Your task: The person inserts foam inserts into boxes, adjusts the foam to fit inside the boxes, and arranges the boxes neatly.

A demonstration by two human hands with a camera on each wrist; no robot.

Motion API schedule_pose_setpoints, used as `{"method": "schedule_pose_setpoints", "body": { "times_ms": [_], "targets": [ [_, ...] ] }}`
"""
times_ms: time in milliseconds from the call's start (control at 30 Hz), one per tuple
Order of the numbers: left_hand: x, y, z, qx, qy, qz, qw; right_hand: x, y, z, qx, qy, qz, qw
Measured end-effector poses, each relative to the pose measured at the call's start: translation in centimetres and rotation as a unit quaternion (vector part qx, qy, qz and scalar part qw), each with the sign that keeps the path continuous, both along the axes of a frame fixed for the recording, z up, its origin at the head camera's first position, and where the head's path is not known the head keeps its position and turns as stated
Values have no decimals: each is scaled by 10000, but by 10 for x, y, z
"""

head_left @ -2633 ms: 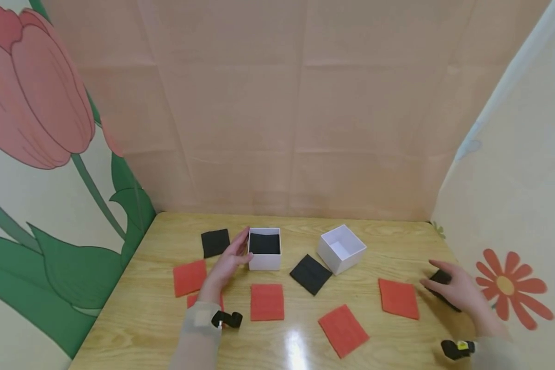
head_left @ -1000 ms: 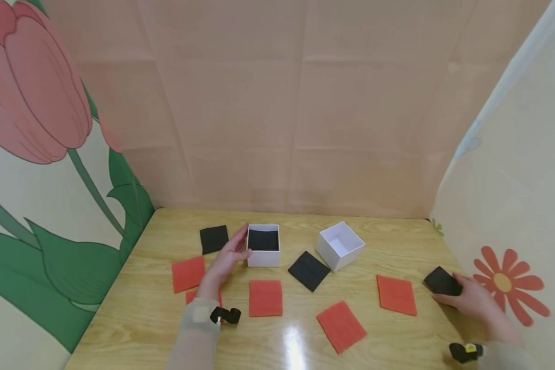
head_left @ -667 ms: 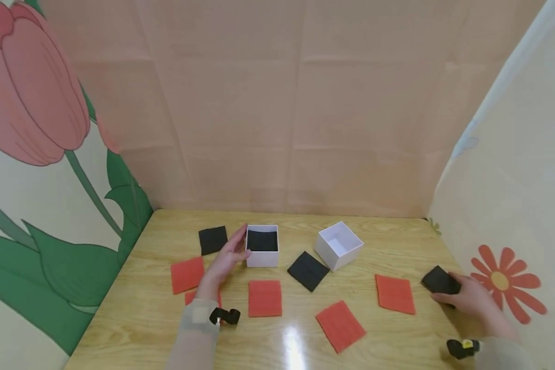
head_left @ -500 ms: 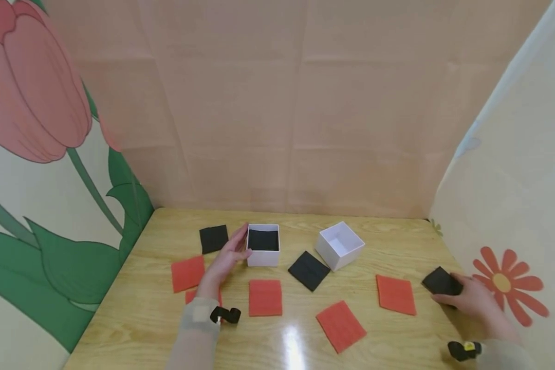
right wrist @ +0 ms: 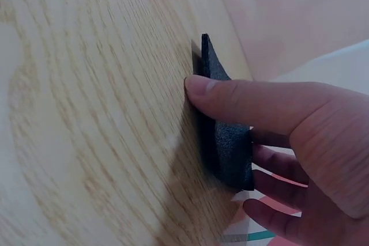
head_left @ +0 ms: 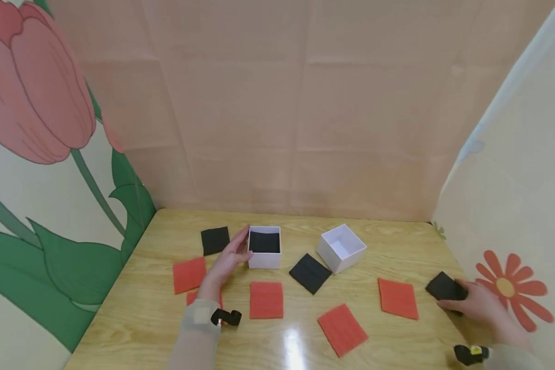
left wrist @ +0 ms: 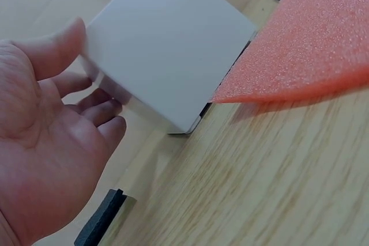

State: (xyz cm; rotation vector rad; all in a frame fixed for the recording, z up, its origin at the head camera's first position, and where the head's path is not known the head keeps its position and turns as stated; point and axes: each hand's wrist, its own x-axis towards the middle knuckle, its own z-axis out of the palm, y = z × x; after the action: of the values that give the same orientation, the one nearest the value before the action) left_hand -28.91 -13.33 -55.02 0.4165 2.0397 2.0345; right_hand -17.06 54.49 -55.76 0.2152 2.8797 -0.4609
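In the head view my left hand [head_left: 228, 263] holds the left side of a white box [head_left: 264, 261], thumb at its front corner, fingers along its side. A black foam sheet [head_left: 264, 242] lies inside that box. The left wrist view has the thumb at the edge of the white box [left wrist: 167, 44] and the other fingers bent behind it. At the far right, my right hand [head_left: 483, 307] pinches a black foam square [head_left: 445, 285]. Seen from the right wrist, the foam square [right wrist: 233, 148] bends between thumb and fingers, close over the table.
A second white box [head_left: 342, 252], tilted and with nothing in it, stands right of centre. Black foam squares [head_left: 310, 274] and several red foam squares [head_left: 266, 300] lie spread over the wooden table [head_left: 143, 329]. A flowered wall sheet [head_left: 532, 205] rises close by the right hand.
My right hand, spread over the black foam square at first, has drawn back to its near right side and now pinches it. The left hand stays at the box.
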Motion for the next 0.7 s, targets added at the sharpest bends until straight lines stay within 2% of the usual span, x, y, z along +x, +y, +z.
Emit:
{"method": "schedule_pose_setpoints", "body": {
  "times_ms": [100, 333, 700],
  "targets": [
    [0, 0, -1, 17, -6, 7, 10000, -1, -1, 2, -69, 93, -47, 9999],
    [0, 0, -2, 93, 7, -66, 9999, 0, -9, 7, -158, 702, -129, 9973],
    [1, 0, 0, 97, 29, 7, 9999, -8, -57, 25, -422, 1771, -111, 9832]
  ]
}}
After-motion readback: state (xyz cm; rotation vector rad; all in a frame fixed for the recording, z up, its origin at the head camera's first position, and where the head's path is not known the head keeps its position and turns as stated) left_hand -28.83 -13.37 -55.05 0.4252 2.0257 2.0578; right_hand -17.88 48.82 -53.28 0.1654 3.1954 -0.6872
